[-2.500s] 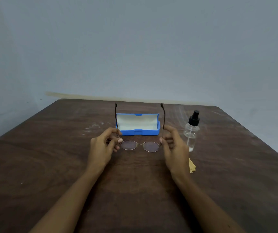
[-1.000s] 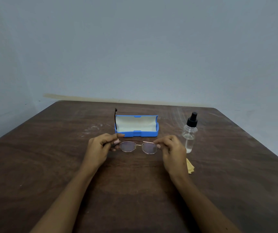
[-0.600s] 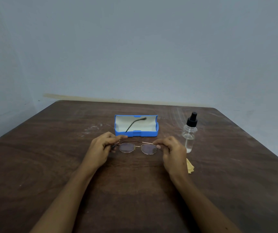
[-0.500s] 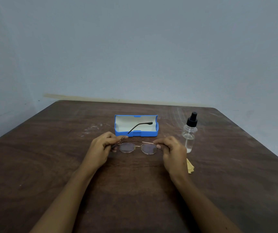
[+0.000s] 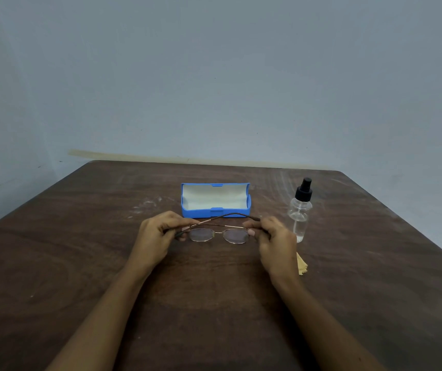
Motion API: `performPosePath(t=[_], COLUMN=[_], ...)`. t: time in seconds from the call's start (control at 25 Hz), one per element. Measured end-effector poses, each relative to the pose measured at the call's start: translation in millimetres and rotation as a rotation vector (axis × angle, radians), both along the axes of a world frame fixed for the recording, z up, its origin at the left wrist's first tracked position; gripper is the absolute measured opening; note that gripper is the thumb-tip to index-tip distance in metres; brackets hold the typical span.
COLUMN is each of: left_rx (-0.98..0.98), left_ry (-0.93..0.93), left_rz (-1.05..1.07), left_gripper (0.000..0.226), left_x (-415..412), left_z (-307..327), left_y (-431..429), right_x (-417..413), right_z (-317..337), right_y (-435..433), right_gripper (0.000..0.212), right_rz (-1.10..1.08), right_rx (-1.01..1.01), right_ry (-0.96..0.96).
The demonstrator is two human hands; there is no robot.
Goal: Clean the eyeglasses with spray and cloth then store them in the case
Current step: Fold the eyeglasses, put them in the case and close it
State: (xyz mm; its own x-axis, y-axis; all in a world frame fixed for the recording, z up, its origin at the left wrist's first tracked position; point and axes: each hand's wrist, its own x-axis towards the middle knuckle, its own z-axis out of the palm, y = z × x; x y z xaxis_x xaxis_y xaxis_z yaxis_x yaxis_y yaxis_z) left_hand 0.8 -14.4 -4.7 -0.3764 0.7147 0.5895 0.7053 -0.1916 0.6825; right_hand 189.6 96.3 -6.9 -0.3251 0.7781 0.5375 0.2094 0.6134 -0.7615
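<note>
Presently, the thin gold-rimmed wire eyeglasses (image 5: 218,232) are pinched at both ends; the left hand (image 5: 158,236) is closed on the left hinge end with thumb and curled fingers, and the right hand (image 5: 276,242) is closed likewise on the right end. They are held low over the dark wooden table (image 5: 80,263); contact with it cannot be confirmed. The open blue plastic case (image 5: 215,212) with pale lining stands just behind them, empty. The clear spray bottle (image 5: 298,215) with a black nozzle stands near the right hand; a yellow cloth (image 5: 301,266) lies partly hidden by the right wrist.

Risks are judged as follows: the upper temple is arched rather than flat, so it could be bent if forced down or if the lid is shut on it; the lenses could be smudged by fingertips placed so close; the bottle could be toppled by a careless outward sweep of the right hand.

Against the earliest frame, both temples, then standing open and upright, are now folded across the lenses; case, bottle and cloth are unmoved.
</note>
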Motion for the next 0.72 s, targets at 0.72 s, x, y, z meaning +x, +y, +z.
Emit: performPosePath(t=[0.72], left_rx=[-0.030], left_ry=[-0.263], left_rz=[0.022], left_gripper=[0.020], left_x=[-2.8], left_z=[-0.4], left_y=[-0.3], right_x=[3.0], right_z=[2.3], right_y=[1.1], right_gripper=[0.018], right_rz=[0.179], right_rx=[-0.380], right_ry=[0.138])
